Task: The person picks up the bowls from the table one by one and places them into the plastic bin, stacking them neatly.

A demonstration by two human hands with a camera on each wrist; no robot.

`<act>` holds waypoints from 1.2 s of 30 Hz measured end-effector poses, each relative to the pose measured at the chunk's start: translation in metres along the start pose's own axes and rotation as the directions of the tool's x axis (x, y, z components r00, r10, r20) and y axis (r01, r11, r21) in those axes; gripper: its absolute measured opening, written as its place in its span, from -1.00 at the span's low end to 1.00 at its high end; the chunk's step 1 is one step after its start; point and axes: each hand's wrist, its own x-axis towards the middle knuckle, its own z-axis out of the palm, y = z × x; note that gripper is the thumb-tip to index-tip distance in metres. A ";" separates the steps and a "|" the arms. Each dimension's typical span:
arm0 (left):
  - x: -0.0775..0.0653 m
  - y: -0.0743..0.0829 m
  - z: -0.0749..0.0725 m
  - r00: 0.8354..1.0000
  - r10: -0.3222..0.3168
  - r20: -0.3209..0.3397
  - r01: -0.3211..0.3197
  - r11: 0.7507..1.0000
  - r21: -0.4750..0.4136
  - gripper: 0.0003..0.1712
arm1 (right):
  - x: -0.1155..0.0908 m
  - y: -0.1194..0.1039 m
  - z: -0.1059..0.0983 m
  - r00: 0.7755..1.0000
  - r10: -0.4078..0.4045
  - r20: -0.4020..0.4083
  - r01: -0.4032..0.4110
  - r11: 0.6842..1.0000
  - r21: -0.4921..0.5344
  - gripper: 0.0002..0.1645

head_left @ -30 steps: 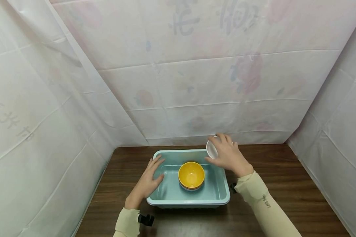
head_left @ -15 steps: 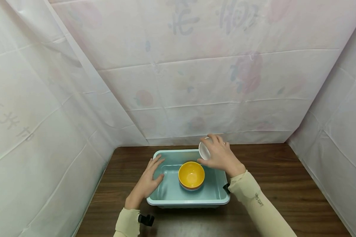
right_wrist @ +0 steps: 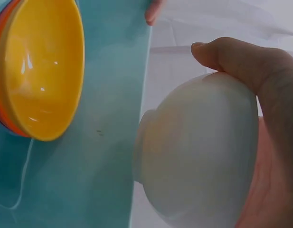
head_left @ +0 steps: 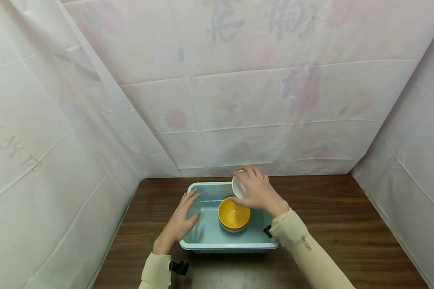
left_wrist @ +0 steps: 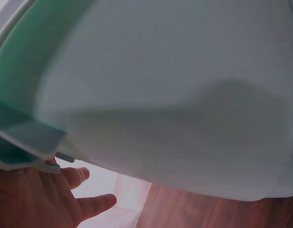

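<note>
My right hand [head_left: 256, 190] grips a white bowl [right_wrist: 198, 152] by its rim, tilted, above the back right part of a light blue plastic basin [head_left: 228, 246]. Inside that basin stands a yellow bowl [head_left: 234, 213], stacked on others; orange and bluish edges show under it in the right wrist view. My right thumb overlaps the yellow bowl's far edge in the head view. On the basin's left side, my left hand [head_left: 181, 216] lies along the rim with fingers spread and straight. The left wrist view shows its fingers [left_wrist: 96, 204] beside the basin's outer wall [left_wrist: 160, 142].
The basin rests on a dark brown wooden table [head_left: 329, 224]. White printed sheets hang as walls at the back [head_left: 253, 100], left [head_left: 65, 160] and right [head_left: 419, 132]. A black strap mount [head_left: 179, 267] sits on the left wrist.
My right hand has carried the white bowl leftward and slightly down, from the basin's back right corner to close behind the yellow bowl. The left hand has stayed in place.
</note>
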 end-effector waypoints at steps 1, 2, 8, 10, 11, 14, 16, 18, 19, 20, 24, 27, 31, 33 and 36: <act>0.000 0.000 0.000 1.000 -0.001 0.001 0.001 1.000 0.001 -0.31 | 0.000 -0.001 0.002 1.000 -0.010 0.009 0.010 1.000 -0.002 -0.03; 0.000 0.000 0.000 1.000 -0.001 0.001 0.001 1.000 0.002 -0.31 | 0.001 -0.001 0.003 1.000 -0.022 0.016 0.022 1.000 0.001 -0.03; 0.001 -0.001 0.001 1.000 0.006 -0.014 -0.006 1.000 0.006 -0.32 | 0.000 -0.001 0.016 0.993 -0.116 0.039 0.116 0.993 -0.002 -0.04; 0.001 -0.002 0.002 1.000 0.010 -0.022 -0.010 1.000 0.003 -0.32 | 0.000 -0.001 0.020 0.989 -0.142 0.047 0.142 0.990 -0.002 -0.04; 0.001 -0.002 0.002 1.000 0.011 -0.025 -0.011 1.000 0.002 -0.32 | 0.000 0.000 0.022 0.987 -0.153 0.051 0.154 0.988 -0.005 -0.05; 0.001 -0.002 0.002 1.000 0.011 -0.028 -0.011 1.000 -0.004 -0.33 | 0.000 0.000 0.028 0.981 -0.181 0.071 0.181 0.983 -0.001 -0.06; 0.001 -0.002 0.002 1.000 0.006 -0.025 -0.007 1.000 -0.011 -0.33 | -0.001 0.000 0.030 0.978 -0.190 0.084 0.191 0.982 -0.005 -0.05; 0.001 -0.002 0.001 1.000 0.000 -0.021 0.000 1.000 -0.014 -0.33 | -0.001 -0.001 0.032 0.977 -0.194 0.095 0.194 0.981 0.004 -0.05; 0.001 -0.002 0.001 1.000 -0.004 -0.018 0.004 1.000 -0.015 -0.33 | -0.001 -0.001 0.033 0.975 -0.197 0.098 0.197 0.980 0.007 -0.04; 0.001 -0.002 0.001 1.000 -0.007 -0.016 0.007 1.000 -0.015 -0.33 | -0.001 -0.001 0.034 0.975 -0.198 0.104 0.199 0.980 0.010 -0.04; 0.001 -0.002 0.000 1.000 -0.007 -0.014 0.007 1.000 -0.014 -0.33 | -0.001 -0.001 0.037 0.970 -0.210 0.126 0.210 0.978 0.007 -0.04; 0.001 -0.001 0.000 1.000 -0.008 -0.013 0.008 1.000 -0.018 -0.32 | -0.001 -0.001 0.039 0.968 -0.219 0.126 0.221 0.975 -0.005 -0.05; 0.000 -0.001 0.001 1.000 -0.012 -0.017 0.011 1.000 -0.015 -0.32 | -0.001 -0.002 0.040 0.963 -0.247 0.105 0.250 0.968 -0.016 -0.07; 0.000 -0.001 0.001 1.000 -0.010 -0.018 0.010 1.000 -0.012 -0.32 | 0.000 -0.002 0.042 0.961 -0.257 0.104 0.261 0.965 -0.027 -0.06; 0.000 -0.002 0.001 1.000 0.001 -0.023 -0.001 1.000 -0.010 -0.32 | 0.000 -0.003 0.045 0.957 -0.270 0.104 0.276 0.960 -0.047 -0.05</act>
